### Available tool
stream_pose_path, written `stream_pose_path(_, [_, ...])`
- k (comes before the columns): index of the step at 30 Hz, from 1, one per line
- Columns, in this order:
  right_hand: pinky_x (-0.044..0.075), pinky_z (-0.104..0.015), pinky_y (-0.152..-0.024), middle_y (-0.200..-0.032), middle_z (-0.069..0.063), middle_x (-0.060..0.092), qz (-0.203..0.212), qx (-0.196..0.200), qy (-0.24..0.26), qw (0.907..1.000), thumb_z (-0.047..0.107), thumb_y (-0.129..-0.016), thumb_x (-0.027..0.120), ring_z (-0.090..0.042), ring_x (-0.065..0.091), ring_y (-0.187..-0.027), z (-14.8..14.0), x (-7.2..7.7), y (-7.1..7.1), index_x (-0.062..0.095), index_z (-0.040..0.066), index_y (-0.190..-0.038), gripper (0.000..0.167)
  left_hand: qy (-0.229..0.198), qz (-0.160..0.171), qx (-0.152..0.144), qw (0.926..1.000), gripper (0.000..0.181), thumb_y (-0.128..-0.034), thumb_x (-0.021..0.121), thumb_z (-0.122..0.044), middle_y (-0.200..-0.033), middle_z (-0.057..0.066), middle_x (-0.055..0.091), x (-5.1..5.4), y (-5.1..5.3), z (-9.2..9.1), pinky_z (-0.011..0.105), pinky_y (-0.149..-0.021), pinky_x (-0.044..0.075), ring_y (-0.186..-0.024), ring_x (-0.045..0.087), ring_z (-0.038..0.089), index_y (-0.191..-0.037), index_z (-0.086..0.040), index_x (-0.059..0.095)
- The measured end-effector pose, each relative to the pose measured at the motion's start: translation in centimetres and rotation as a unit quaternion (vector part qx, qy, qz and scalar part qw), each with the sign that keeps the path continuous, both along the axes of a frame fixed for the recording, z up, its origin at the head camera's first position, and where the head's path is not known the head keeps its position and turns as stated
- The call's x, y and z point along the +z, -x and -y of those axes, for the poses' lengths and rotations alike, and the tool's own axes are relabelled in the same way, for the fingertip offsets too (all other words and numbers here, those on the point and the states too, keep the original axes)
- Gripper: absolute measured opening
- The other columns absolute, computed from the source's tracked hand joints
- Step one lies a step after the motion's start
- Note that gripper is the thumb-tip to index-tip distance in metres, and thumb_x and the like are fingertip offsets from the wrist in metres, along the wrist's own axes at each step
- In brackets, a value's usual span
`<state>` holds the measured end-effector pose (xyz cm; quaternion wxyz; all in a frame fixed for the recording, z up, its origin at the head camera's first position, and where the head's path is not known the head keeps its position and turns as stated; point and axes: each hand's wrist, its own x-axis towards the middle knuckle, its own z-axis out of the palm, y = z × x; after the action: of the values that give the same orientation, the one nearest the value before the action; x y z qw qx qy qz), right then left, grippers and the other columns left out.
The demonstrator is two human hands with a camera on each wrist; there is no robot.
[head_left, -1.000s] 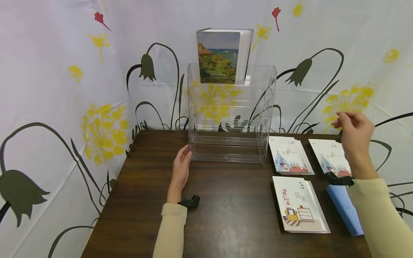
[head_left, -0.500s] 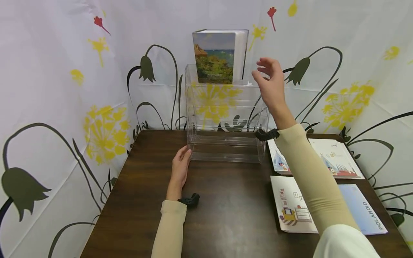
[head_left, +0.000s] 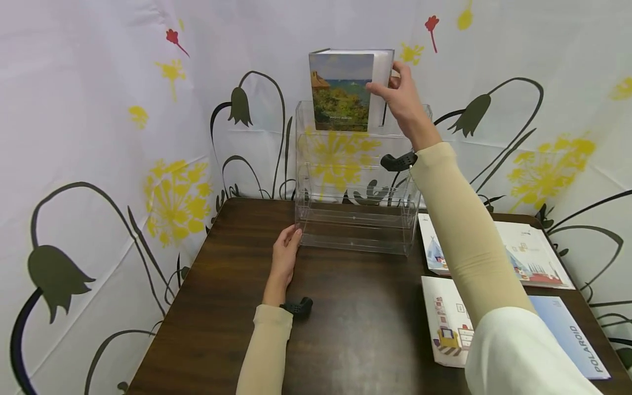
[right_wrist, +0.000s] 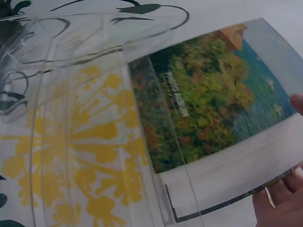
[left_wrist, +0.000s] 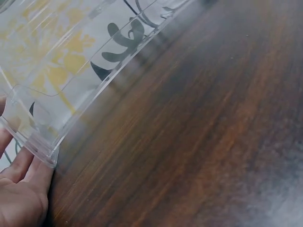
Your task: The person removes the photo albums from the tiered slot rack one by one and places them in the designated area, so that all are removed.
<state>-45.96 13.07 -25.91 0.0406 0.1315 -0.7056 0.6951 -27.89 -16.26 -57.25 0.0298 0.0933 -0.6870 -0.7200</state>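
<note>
In the head view, a thick photo album [head_left: 340,93] with a painted seaside cover stands upright in the top back tier of a clear acrylic rack [head_left: 355,247]. My right hand [head_left: 405,101] pinches the album's right side, thumb on the front and fingers behind. The right wrist view shows that grip at the edge, with the lower part of the album cover [right_wrist: 199,99] seen through clear plastic. Down at the rack's lower left corner, my left hand [head_left: 286,255] rests its fingers against the side. Those fingers [left_wrist: 21,165] touch the clear wall in the left wrist view.
White illustrated albums lie on the right of the dark wooden table [head_left: 355,329]: one at the front [head_left: 446,323] and others behind, partly under my right sleeve [head_left: 474,258]. A blue POLAROID album [head_left: 568,334] lies at the far right. A flowered curtain [head_left: 123,55] hangs behind.
My right hand has swung left from above the albums on the table to the photo album and taken hold of its edge. The left hand has stayed at the rack's corner.
</note>
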Motion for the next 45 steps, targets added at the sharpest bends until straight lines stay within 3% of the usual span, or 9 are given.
stream_pose_path(4, [0.038,-0.042,-0.125,-0.168,-0.006,0.043,0.017,0.041,0.053,0.9976,0.006,-0.102,0.072,-0.022,0.043,-0.153,-0.7,0.2,0.9,0.031,0.024,-0.169,0.081,-0.016,0.006,0.001,0.9999,0.058,-0.1102,0.063,-0.04,-0.165,0.015,0.048,-0.1,0.0,-0.1,0.053,-0.13,0.035,-0.155,0.045,0.032,-0.158,-0.01,0.051])
stream_pose_path(8, [0.033,-0.041,-0.128,-0.172,-0.001,0.04,0.033,0.072,0.067,0.9947,0.001,-0.101,0.072,-0.018,0.038,-0.157,-0.9,0.0,1.6,0.031,0.027,-0.169,0.084,-0.029,0.003,0.0,0.9996,0.054,-0.1103,0.064,-0.036,-0.164,0.015,0.049,-0.1,0.1,0.0,0.051,-0.13,0.035,-0.156,0.044,0.032,-0.156,-0.009,0.053])
stream_pose_path(15, [0.036,-0.041,-0.119,-0.142,-0.003,0.055,0.053,0.103,0.045,0.9922,0.005,-0.101,0.074,-0.02,0.047,-0.135,-0.4,0.2,2.6,0.051,0.011,-0.155,0.059,-0.034,-0.003,0.001,0.9994,0.053,-0.11,0.065,-0.034,-0.163,0.016,0.051,0.6,0.1,0.3,0.05,-0.13,0.036,-0.154,0.047,0.032,-0.155,-0.008,0.053])
stream_pose_path(18, [0.035,-0.04,-0.119,-0.142,-0.001,0.055,0.052,0.096,0.064,0.9919,0.004,-0.101,0.075,-0.018,0.046,-0.135,0.1,0.2,2.4,0.053,0.012,-0.154,0.058,-0.017,-0.006,0.004,0.9998,0.054,-0.1098,0.065,-0.036,-0.16,0.015,0.054,0.6,0.1,0.2,0.051,-0.128,0.039,-0.152,0.049,0.032,-0.155,-0.009,0.054])
stream_pose_path(24, [0.039,-0.041,-0.119,-0.144,-0.004,0.059,0.029,0.078,0.105,0.991,-0.003,-0.096,0.077,-0.019,0.05,-0.135,1.6,0.0,1.8,0.056,0.013,-0.153,0.062,0.004,-0.015,0.015,0.9998,0.053,-0.1096,0.065,-0.038,-0.154,0.015,0.06,0.4,0.1,0.4,0.05,-0.124,0.044,-0.145,0.057,0.033,-0.154,-0.01,0.055])
stream_pose_path(34, [0.044,-0.043,-0.116,-0.137,-0.003,0.065,-0.031,0.053,0.099,0.9932,-0.002,-0.094,0.079,-0.021,0.057,-0.132,1.7,1.2,-0.2,0.061,0.014,-0.147,0.058,-0.014,-0.006,-0.003,0.9999,0.058,-0.1083,0.066,-0.041,-0.159,0.016,0.056,0.1,-0.2,0.4,0.052,-0.129,0.038,-0.152,0.05,0.032,-0.156,-0.01,0.054])
stream_pose_path(45, [0.052,-0.042,-0.105,-0.13,-0.007,0.072,-0.138,0.056,0.136,0.9794,-0.01,-0.088,0.08,-0.024,0.063,-0.127,1.0,2.7,-3.2,0.069,0.012,-0.138,0.055,-0.028,-0.007,0.0,0.9996,0.056,-0.1087,0.066,-0.039,-0.159,0.016,0.055,0.6,-0.3,0.5,0.05,-0.129,0.038,-0.151,0.05,0.033,-0.154,-0.009,0.055])
